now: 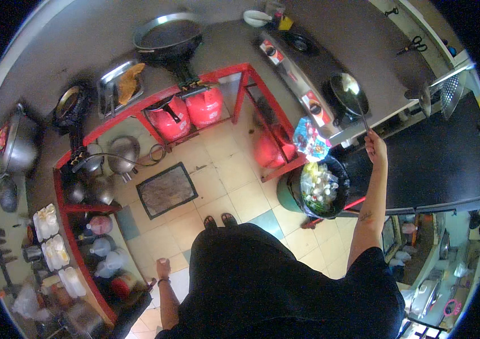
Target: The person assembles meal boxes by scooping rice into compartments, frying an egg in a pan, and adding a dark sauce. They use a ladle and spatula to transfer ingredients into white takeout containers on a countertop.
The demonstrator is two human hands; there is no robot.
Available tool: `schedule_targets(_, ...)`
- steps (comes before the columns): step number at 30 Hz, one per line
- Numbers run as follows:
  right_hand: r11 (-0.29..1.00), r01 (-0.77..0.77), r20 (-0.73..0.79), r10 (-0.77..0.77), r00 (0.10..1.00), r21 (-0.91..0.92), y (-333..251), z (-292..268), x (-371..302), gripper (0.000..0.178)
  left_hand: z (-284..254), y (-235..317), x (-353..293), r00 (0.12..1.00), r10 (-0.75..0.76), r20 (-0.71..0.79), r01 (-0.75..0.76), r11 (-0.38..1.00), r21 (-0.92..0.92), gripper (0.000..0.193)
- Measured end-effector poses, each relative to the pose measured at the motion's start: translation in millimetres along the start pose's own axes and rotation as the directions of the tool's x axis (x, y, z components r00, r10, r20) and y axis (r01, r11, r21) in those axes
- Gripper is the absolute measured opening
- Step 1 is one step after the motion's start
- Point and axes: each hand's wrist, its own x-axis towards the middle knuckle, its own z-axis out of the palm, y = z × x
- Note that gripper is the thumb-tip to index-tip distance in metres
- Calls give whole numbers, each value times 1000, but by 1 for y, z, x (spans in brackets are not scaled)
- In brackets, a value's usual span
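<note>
My right hand (375, 148) is closed round a long thin handle (365, 121) that reaches over a dark frying pan (341, 104). The pan sits on a gas stove (302, 87), with a bright white patch (349, 84) in it that may be food or glare. I cannot tell what the handle's far end looks like. Low at my side hangs my left hand (164, 269), its fingers curled in and nothing visible in them. The nearest thing to it is a red-framed shelf (96, 282) on the left.
A lined bin (289, 192) full of scraps stands below the stove's corner, beside a colourful plastic packet (310, 140). Red gas cylinders (205, 107) sit under the counter. A large wok (168, 34), a metal tray (107, 93) and a lidded pot (20, 144) occupy the worktop. A dark mat (166, 191) lies on the tiles.
</note>
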Motion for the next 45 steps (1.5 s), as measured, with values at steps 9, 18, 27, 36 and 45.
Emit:
schedule_targets(9,977,98,94,-81,992,-189,-9,7,-25,41,62,-11,-43,997,-32,72,37,997,-72,36)
schedule_targets(18,901,346,512,-174,841,-261,-23,74,-65,42,93,41,-37,720,680,139,-664,617,421,22)
schedule_targets(27,845,441,848,28,529,-303,15,307,-183,46,36,71,-93,970,-94,-223,13,941,-338,51)
schedule_targets(36,852,400,921,388,-46,-339,166,560,-422,45,-92,-34,-100,632,-587,-507,-290,428,-856,54)
schedule_targets(45,849,444,750,486,-449,-286,400,677,-645,47,-303,-162,-71,453,-737,-501,-543,218,-811,55)
